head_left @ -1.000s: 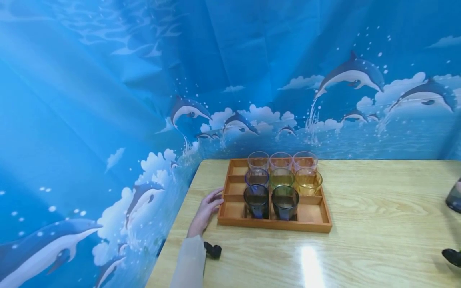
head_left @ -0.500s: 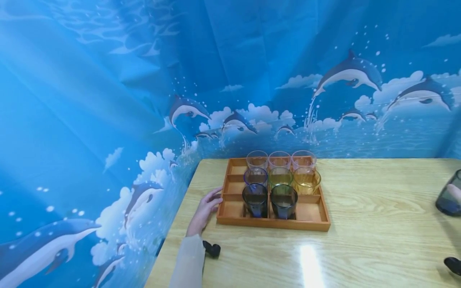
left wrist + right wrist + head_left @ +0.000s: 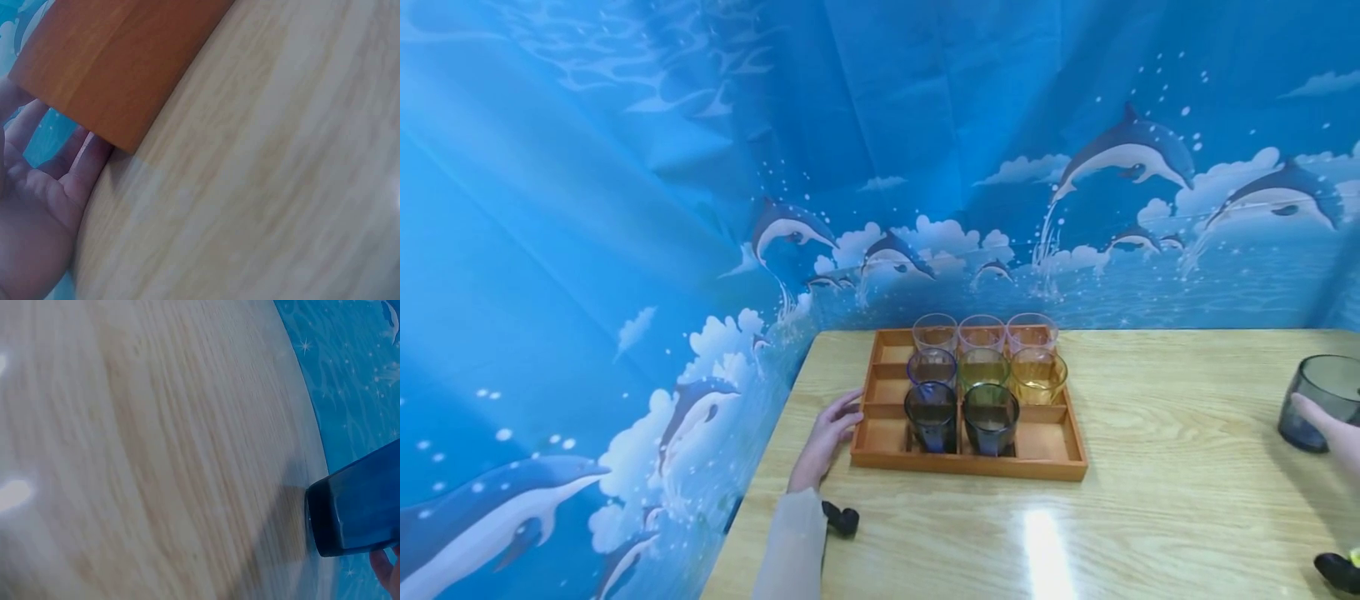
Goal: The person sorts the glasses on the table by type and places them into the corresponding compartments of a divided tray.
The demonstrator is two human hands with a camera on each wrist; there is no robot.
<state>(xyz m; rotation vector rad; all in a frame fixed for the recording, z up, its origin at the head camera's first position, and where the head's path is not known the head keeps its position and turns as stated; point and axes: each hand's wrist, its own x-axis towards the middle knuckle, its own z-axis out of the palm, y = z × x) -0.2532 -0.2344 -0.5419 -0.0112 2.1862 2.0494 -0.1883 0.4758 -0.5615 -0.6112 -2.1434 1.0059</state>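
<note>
My left hand rests its fingertips against the left side of a wooden compartment tray; in the left wrist view its fingers lie along the tray's end wall. At the right edge of the head view, my right hand grips a dark grey-blue drinking glass round its side, thumb toward me. Seen from the right wrist, the glass is tilted, its base close over the table and a shadow beside it. Most of the right hand lies outside the frames.
Several glasses stand in the tray: clear pinkish ones at the back, then blue, green and yellow, with two dark ones in front. Black strap-like pieces show at both wrists. A dolphin-print curtain borders the table.
My right hand has come into the head view from the right, carrying the dark glass leftward. The left hand and the tray stay where they were.
</note>
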